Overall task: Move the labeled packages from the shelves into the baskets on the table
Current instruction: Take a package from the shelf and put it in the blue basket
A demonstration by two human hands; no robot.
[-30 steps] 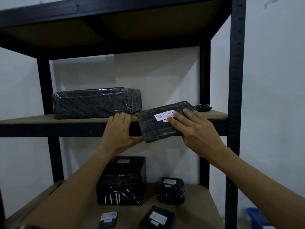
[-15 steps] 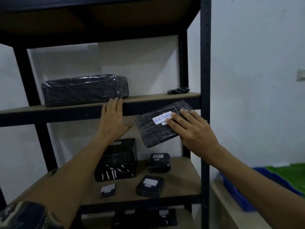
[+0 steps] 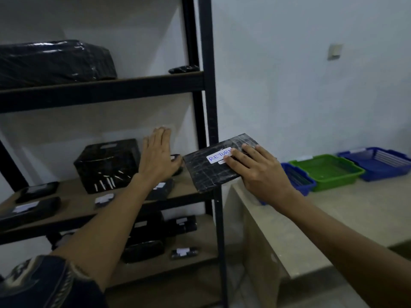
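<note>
Right under right hand (image 3: 260, 172) fingers (image 3: 235, 157): package (image 3: 211, 172).

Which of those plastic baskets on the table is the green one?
The middle basket, the green plastic basket, sits between two blue plastic baskets: one nearer the right hand, one farther right.

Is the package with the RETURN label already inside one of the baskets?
No, the right hand holds the package in the air beside the shelf post, short of the baskets.

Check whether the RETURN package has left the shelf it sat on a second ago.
Yes. The RETURN package, held by the right hand, is now off the upper shelf board, lower and right of it, toward the baskets.
</note>
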